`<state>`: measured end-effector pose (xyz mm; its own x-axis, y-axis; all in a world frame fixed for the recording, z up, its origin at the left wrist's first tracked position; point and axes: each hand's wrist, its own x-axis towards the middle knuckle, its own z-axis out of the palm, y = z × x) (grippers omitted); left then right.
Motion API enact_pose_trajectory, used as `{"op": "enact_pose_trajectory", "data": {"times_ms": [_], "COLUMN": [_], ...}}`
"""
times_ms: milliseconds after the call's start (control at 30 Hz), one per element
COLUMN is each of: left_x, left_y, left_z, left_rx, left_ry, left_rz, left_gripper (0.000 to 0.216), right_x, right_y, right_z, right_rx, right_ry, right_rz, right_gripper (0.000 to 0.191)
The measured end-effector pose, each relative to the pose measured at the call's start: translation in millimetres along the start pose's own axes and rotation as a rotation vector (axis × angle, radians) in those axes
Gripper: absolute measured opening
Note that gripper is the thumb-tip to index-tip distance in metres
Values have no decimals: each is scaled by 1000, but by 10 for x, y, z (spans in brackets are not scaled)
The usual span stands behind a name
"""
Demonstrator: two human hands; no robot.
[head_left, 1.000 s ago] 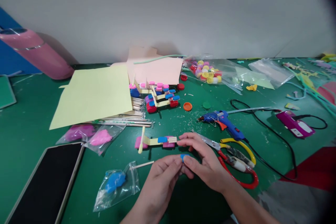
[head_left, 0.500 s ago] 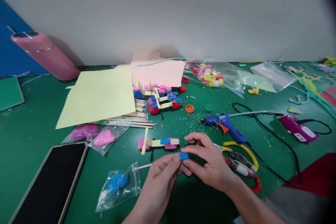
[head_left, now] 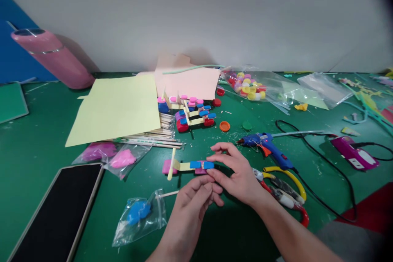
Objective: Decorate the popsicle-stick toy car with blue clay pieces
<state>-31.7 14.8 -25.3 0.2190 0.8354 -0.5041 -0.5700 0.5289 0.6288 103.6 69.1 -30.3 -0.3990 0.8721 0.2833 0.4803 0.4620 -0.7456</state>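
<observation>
A small craft model [head_left: 184,166] with pink ends, a cream strip and a cream upright stick lies on the green table. Two blue pieces of clay are on its right end. My right hand [head_left: 235,174] pinches the outer blue clay piece [head_left: 209,165] between thumb and fingers against that end. Just below, my left hand [head_left: 196,200] is closed with its fingers curled, and nothing shows in it. A thin pale stick [head_left: 168,194] runs behind the left hand, its far end by a zip bag of blue clay [head_left: 138,212].
Similar models [head_left: 196,118] stand farther back. A blue glue gun [head_left: 267,149] and pliers [head_left: 285,196] lie to the right, a phone [head_left: 58,213] to the left. Yellow card [head_left: 116,110] covers wooden sticks. A pink bottle [head_left: 55,59] leans at the back left.
My right hand has taken the blue clay piece from the left fingertips and moved it up-left onto the model's right end, over the pale stick tips there. The view has shifted slightly.
</observation>
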Motion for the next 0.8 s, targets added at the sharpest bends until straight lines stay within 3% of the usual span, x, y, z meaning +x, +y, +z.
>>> {"op": "enact_pose_trajectory", "data": {"times_ms": [800], "left_x": [16], "left_y": [-14], "left_z": [-4], "left_rx": [-9], "left_ry": [43], "left_rz": [-47], "left_gripper": [11], "right_x": [-8], "right_y": [34], "right_z": [34], "right_rx": [-80], "right_ry": [3], "right_rz": [-10], "right_gripper": [23]}}
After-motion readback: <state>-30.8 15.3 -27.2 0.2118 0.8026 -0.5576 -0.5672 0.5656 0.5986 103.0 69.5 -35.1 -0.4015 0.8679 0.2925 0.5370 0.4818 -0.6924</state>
